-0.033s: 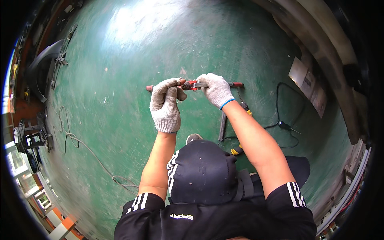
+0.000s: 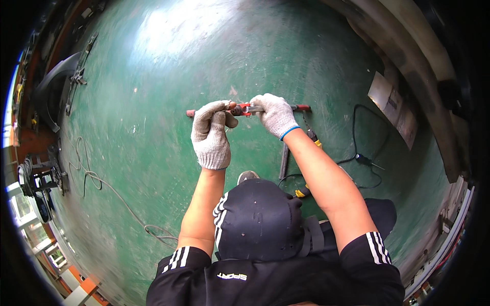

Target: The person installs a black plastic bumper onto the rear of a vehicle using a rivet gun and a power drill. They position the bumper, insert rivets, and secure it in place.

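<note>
In front of me is a long hand tool (image 2: pixel 246 108) with a red middle, grey metal arms and red ends, lying nearly level across my view. My gloved right hand (image 2: pixel 275 115) is closed round its grey arm, right of the red middle. My gloved left hand (image 2: pixel 210 137) has its fingers curled and its fingertips at a dark round part of the tool, left of the middle. The palm side of that glove shows. Behind the left hand passes the arm that ends in a red tip. The exact kind of tool is unclear.
A grey bar (image 2: pixel 284 160) and a yellow-and-black tool (image 2: pixel 302 192) lie on the green floor by my right forearm. A black cable (image 2: pixel 354 127) loops at the right, near a flat panel (image 2: pixel 392 106). A thin grey cord (image 2: pixel 120 199) runs across the left.
</note>
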Demonstrator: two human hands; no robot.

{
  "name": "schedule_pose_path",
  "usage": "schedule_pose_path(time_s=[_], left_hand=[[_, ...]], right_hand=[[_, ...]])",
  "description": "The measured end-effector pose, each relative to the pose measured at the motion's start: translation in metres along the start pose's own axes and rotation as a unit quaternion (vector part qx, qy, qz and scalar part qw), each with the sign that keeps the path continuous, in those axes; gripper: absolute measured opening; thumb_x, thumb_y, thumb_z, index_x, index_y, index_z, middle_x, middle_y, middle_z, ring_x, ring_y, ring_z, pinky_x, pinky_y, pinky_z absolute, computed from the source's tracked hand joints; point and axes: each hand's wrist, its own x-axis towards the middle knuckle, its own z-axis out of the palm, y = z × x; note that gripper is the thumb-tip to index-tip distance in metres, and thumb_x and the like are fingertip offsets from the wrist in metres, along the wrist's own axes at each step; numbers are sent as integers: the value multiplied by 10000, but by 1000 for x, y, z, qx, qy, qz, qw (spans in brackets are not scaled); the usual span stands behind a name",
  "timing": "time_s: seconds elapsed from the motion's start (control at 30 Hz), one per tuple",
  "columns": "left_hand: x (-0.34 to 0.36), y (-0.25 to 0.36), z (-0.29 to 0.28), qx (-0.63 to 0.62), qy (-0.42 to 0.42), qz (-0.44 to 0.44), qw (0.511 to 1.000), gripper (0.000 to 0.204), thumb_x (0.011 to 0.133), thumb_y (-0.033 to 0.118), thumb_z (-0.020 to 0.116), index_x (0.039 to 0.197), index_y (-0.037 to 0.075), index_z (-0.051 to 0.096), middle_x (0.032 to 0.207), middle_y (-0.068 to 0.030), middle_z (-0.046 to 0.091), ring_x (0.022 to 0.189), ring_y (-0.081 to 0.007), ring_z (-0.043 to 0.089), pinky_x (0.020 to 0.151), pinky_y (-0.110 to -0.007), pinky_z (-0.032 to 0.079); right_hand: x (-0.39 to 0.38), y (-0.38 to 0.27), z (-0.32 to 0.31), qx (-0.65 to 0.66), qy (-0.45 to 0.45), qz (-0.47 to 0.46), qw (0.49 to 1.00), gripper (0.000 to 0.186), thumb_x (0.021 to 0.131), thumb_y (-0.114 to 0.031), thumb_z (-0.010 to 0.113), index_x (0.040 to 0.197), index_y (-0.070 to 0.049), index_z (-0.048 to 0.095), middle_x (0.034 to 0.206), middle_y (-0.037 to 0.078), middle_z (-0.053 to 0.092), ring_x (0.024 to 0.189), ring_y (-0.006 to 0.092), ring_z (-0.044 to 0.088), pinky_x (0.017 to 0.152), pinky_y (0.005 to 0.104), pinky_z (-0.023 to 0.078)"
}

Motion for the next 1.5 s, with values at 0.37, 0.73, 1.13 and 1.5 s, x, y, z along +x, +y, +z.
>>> schedule_pose_path(time_s=[0.37,0.73,1.13,1.5], left_hand=[[2,-1,-3,65,-3,47,997,190,1125,18,593,1293,22,683,1191,-151,769,900,-188,711,868,-348,588],[6,4,-1,196,-39,104,974,161,1107,25,648,1250,17,722,1145,-81,769,893,-125,675,828,-296,568],[7,4,5,269,-25,166,948,223,1003,-108,687,1189,5,740,1091,-91,779,1019,-191,718,1020,-337,546],[21,-1,13,271,-40,184,944,233,1056,-111,620,1230,-7,735,1178,-133,763,1080,-204,736,992,-370,601]], right_hand=[[1,-2,-2,2,19,0,1000,223,912,-79,725,1106,-182,764,1017,150,743,991,408,739,867,515,607],[2,0,0,5,22,-9,1000,206,916,-87,720,1096,-180,757,1002,144,742,978,410,734,862,518,603],[3,0,1,-1,15,-3,1000,168,963,-194,733,1122,-220,781,1032,149,750,1001,395,751,903,510,608],[12,4,0,6,9,-8,1000,177,976,-190,705,1142,-212,762,1061,156,754,1020,401,750,912,517,609]])
